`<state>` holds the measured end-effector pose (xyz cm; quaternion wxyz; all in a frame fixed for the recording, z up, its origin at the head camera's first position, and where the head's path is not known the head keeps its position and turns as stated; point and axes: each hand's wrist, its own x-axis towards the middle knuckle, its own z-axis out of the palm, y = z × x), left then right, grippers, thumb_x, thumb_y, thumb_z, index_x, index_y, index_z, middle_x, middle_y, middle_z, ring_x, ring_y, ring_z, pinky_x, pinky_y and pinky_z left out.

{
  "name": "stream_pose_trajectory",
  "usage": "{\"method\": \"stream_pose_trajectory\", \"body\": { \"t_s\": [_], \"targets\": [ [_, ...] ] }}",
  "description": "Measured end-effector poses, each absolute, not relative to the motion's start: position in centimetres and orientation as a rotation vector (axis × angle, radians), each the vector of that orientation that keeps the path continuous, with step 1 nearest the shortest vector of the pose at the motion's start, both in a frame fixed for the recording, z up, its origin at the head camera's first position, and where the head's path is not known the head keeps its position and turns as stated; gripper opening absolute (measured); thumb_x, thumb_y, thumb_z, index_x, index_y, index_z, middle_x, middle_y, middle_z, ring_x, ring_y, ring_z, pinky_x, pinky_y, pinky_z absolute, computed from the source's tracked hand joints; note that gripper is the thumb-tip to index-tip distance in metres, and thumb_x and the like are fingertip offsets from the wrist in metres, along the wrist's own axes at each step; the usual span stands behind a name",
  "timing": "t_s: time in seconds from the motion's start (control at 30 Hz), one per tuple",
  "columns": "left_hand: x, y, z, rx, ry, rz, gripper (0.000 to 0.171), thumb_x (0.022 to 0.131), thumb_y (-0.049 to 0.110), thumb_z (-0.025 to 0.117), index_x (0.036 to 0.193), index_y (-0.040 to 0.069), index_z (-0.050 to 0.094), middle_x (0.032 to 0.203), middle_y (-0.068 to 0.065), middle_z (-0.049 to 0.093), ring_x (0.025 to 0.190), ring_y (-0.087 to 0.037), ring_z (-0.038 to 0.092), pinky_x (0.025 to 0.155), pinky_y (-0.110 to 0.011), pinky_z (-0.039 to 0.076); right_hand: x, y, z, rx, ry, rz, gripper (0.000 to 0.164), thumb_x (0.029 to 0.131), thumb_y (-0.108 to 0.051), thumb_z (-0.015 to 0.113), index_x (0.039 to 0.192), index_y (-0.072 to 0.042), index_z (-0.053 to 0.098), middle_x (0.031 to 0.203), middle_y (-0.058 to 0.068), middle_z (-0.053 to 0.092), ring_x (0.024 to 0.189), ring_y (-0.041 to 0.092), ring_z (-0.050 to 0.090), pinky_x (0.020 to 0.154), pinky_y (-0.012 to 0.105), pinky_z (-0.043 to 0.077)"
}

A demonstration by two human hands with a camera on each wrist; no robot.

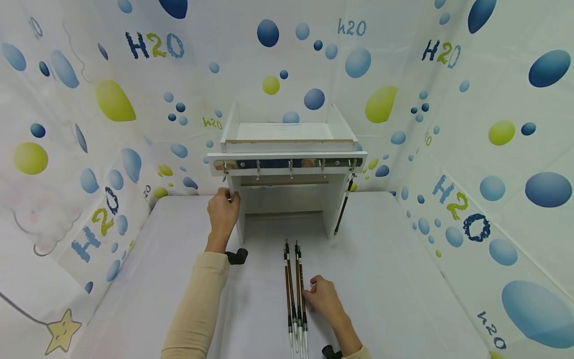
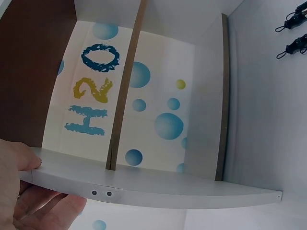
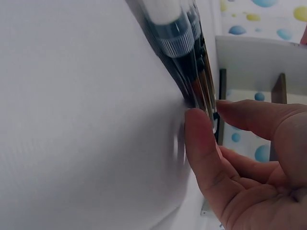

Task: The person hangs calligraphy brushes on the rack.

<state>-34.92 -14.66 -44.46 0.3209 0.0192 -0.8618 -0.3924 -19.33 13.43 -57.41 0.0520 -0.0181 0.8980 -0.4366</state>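
Observation:
My left hand [image 1: 222,209] grips the edge of the left side panel of a white shelf [image 1: 288,155]; in the left wrist view the thumb lies on one face of the panel [image 2: 158,189] and the fingers on the other. Several calligraphy brushes [image 1: 295,291] with dark handles, hanging loops and clear caps lie side by side in front of the shelf. My right hand [image 1: 327,299] is at the rightmost brush, thumb and forefinger apart beside its handle in the right wrist view. One more brush [image 1: 343,204] hangs by its loop from the rightmost hook.
A rail with several metal hooks [image 1: 290,167] runs along the shelf's front. White cloth [image 1: 394,289] covers the table. Walls printed with blue and green bubbles [image 1: 314,98] stand behind and at both sides.

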Motion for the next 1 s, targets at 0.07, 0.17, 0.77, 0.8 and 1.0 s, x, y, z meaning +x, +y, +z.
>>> {"method": "stream_pose_trajectory", "body": {
  "t_s": [0.07,0.17,0.77,0.8,1.0],
  "targets": [
    [-34.9,-14.7,-44.4,0.048,-2.264,-1.031,0.026,0.094,0.016,0.062,0.100,-0.009,0.067,0.095,-0.027,0.074,0.086,-0.042,0.073,0.076,-0.056,0.055,-19.3,13.3,-57.6,-0.054,2.730,-1.308,0.035,0.087,-0.012,0.071,0.110,0.012,0.061,0.076,0.006,0.064,0.051,0.010,0.059,0.049,0.024,0.048],
    [-34.9,-14.7,-44.4,0.049,-2.270,-1.032,0.026,0.094,0.016,0.063,0.100,-0.009,0.067,0.095,-0.027,0.074,0.087,-0.041,0.073,0.077,-0.055,0.055,-19.2,13.1,-57.8,-0.058,2.743,-1.271,0.033,0.085,-0.011,0.070,0.108,0.011,0.062,0.074,0.006,0.065,0.054,0.011,0.059,0.050,0.025,0.048],
    [-34.8,-14.7,-44.2,0.042,-2.258,-1.023,0.025,0.094,0.014,0.062,0.099,-0.011,0.066,0.094,-0.028,0.073,0.085,-0.043,0.073,0.075,-0.056,0.055,-19.1,11.7,-57.2,-0.076,2.812,-1.153,0.025,0.080,-0.004,0.068,0.097,0.013,0.064,0.070,0.010,0.067,0.057,0.012,0.058,0.050,0.025,0.047],
    [-34.8,-14.7,-44.2,0.041,-2.257,-1.024,0.025,0.094,0.014,0.062,0.099,-0.010,0.066,0.093,-0.028,0.073,0.085,-0.043,0.073,0.075,-0.056,0.055,-19.1,11.7,-57.2,-0.077,2.814,-1.151,0.023,0.080,-0.004,0.068,0.096,0.012,0.064,0.070,0.010,0.067,0.057,0.012,0.058,0.049,0.025,0.046],
    [-34.8,-14.7,-44.2,0.052,-2.275,-1.028,0.026,0.094,0.015,0.063,0.100,-0.010,0.066,0.095,-0.028,0.074,0.086,-0.042,0.073,0.076,-0.056,0.055,-19.0,11.2,-57.0,-0.093,2.834,-1.147,0.017,0.078,-0.001,0.068,0.090,0.010,0.063,0.070,0.010,0.064,0.054,0.012,0.054,0.047,0.025,0.044]
  ]
}}
